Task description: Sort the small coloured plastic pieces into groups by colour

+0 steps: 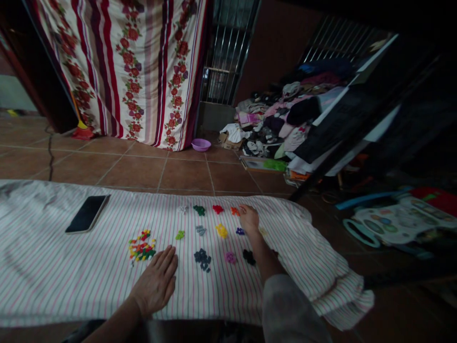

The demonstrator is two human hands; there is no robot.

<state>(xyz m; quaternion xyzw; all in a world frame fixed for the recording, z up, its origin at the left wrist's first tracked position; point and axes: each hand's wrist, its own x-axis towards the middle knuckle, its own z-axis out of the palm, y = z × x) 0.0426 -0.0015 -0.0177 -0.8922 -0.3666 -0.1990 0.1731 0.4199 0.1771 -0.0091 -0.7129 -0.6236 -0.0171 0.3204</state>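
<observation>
My left hand [158, 278] lies flat on the striped cloth, fingers stretched out, beside a mixed pile of small coloured pieces [142, 247]. My right hand [249, 218] reaches to the far side, its fingertips pressed together at a small orange pile [234, 210]. Whether a piece is between them is too small to tell. Nearby lie sorted piles: red [217, 209], dark green [199, 210], white [182, 209], yellow [222, 231], light grey [200, 230], lime green [180, 235], blue [240, 231], dark grey [203, 259], pink [230, 257] and black [249, 257]. My right forearm partly hides others.
A phone [87, 214] lies on the left of the striped cloth [89, 271]. Beyond, a floral curtain [143, 71] hangs over the tiled floor, with a purple basin [201, 145] by it. A heap of clothes [285, 109] and a toy walker [403, 219] are at right.
</observation>
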